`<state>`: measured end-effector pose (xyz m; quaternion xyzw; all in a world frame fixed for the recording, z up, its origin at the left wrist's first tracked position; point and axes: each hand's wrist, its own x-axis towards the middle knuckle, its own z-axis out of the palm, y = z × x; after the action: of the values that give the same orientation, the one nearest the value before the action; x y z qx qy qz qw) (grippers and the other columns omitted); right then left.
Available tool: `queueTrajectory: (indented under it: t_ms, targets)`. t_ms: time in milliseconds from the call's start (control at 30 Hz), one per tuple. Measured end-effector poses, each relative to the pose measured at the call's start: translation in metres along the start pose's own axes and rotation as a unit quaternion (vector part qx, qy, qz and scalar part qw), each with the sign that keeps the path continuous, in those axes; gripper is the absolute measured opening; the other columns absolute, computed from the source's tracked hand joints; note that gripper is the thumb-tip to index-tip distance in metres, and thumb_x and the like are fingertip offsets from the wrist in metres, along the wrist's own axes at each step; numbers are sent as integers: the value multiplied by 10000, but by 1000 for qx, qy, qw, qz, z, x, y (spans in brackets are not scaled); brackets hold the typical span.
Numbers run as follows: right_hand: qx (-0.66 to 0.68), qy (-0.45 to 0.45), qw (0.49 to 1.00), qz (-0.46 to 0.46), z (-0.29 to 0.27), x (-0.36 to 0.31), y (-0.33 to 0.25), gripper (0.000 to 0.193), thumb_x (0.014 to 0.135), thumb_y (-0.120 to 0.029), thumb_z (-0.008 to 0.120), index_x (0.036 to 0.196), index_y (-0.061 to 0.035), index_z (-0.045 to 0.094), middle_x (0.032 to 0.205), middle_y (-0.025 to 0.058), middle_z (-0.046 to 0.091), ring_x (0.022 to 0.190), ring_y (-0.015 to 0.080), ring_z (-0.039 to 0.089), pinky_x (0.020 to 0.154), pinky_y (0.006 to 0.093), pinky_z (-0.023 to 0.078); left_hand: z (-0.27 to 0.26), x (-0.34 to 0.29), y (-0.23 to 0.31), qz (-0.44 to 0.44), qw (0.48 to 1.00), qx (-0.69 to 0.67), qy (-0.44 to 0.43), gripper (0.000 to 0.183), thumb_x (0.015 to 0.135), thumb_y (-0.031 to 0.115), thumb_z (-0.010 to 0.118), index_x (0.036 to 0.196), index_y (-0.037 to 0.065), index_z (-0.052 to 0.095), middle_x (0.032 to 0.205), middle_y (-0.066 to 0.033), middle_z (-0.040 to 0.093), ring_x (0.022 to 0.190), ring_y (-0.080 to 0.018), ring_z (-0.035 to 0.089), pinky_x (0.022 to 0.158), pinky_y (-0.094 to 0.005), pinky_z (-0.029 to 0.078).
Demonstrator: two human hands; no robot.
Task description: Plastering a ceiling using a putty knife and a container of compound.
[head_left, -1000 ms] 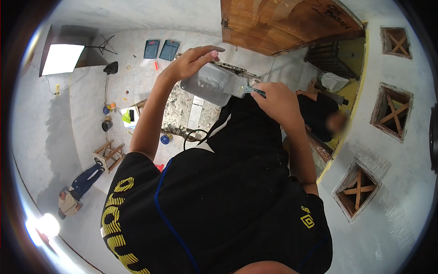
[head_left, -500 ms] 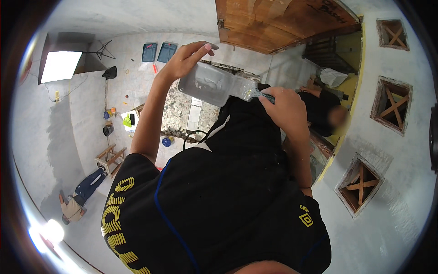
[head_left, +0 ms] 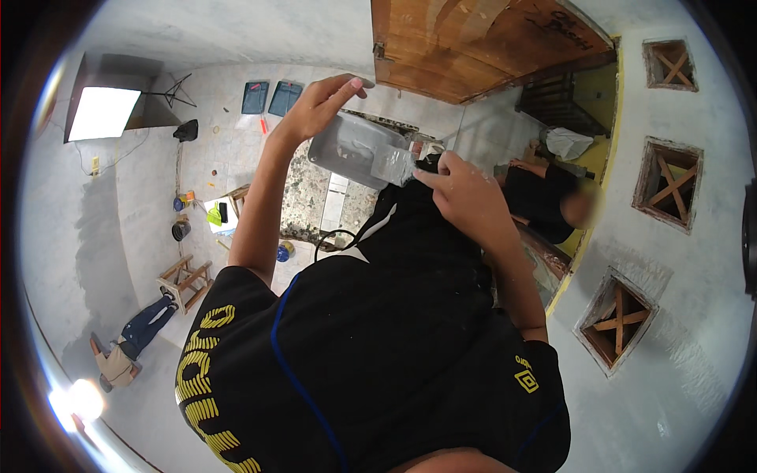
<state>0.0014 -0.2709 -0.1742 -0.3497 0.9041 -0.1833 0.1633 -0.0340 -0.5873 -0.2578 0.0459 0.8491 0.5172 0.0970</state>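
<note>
A: What are my hands on?
B: Left hand (head_left: 319, 106) grips the grey tray (head_left: 355, 148) by its far rim, held up in the air; right hand (head_left: 465, 197) pinches a trowel blade (head_left: 392, 165) at its near end. Looks mid-scoop; next needs a steady tray.

Can't really tell what's in the right hand (head_left: 465, 197): some small pale tool against the grey tray (head_left: 355, 150), with its working end blurred and mostly covered by the fingers. The tray's far side is hidden behind the left hand (head_left: 319, 106). The wooden door (head_left: 481, 39) at the top is cut off by the frame edge, and the bits on the floor at left are too small to make out.
</note>
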Motion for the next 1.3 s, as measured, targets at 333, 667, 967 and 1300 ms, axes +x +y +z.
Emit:
queueTrajectory:
  t_ms: [333,667,967,1300]
  targets:
    - [-21,-17,998,63,-5,-17,-4,322,873,-117,630,1163,-224,719,944,76,533,826,261,656,663,413,554,6,-3,7,-14,1000,-27,-5,500,1069,398,423,1226,-16,655,1055,-145,716,1085,-242,637,1008,-373,436]
    - [-15,49,988,143,-21,-34,8,331,883,-128,634,1193,-215,711,937,85,555,846,280,652,725,415,528,-2,2,34,7,999,-32,14,480,1050,386,468,1176,-31,669,1043,-144,704,1001,-225,625,915,-336,455]
    - [176,321,889,274,-23,-116,61,374,858,-147,686,1195,10,646,1028,190,622,992,375,610,879,423,477,65,22,140,30,881,-470,-34,626,1055,539,280,1213,26,602,1174,-127,602,1016,-250,578,872,-372,453]
    - [416,658,548,306,-59,-200,25,480,923,-141,727,1362,-12,579,694,-46,516,536,29,440,491,206,367,223,81,281,203,794,-344,-459,499,1035,395,422,769,-2,569,820,-134,589,847,-236,580,808,-348,448]
